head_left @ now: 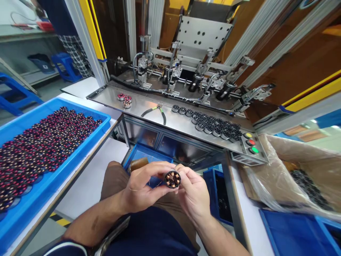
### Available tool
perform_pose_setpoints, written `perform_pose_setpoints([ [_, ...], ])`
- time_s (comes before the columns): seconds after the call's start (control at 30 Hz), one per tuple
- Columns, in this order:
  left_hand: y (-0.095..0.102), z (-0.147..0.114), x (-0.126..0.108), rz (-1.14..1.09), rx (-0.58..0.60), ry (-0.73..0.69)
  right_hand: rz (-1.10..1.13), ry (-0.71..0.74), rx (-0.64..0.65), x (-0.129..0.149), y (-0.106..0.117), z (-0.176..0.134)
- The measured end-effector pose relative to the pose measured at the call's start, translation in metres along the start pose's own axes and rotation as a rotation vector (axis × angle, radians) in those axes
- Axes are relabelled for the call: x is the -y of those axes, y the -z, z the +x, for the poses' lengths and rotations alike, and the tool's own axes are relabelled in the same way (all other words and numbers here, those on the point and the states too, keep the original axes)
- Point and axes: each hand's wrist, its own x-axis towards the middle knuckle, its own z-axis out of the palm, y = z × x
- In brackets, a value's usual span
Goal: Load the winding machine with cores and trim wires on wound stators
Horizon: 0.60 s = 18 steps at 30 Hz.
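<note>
A round motor stator (172, 179) with copper windings and a black rim faces up in front of my lap. My left hand (144, 185) grips it from the left between thumb and fingers. At its right edge, my right hand (193, 188) has thumb and fingers pressed together against it; whether they also pinch a wire I cannot make out. A thin loose wire shows below my left fingers. On the steel bench ahead lie pliers (163, 116) with black and green handles, three stators (127, 103) with red parts, and rows of black stator cores (213, 124).
A blue tray (105, 122) full of wound stators stands at left. Behind the bench is a winding machine (197, 81). At right are a button box (252, 142), a plastic-lined carton (269, 142) of black parts and blue bins (290, 231). A person (66, 28) stands back left.
</note>
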Motion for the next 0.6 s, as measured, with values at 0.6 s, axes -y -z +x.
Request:
perform_pose_setpoints([
  [0.6, -0.003, 0.014, -0.004, -0.975, 0.236, 1.083, -0.953, 1.102, 0.368, 0.041, 0.032, 0.005],
])
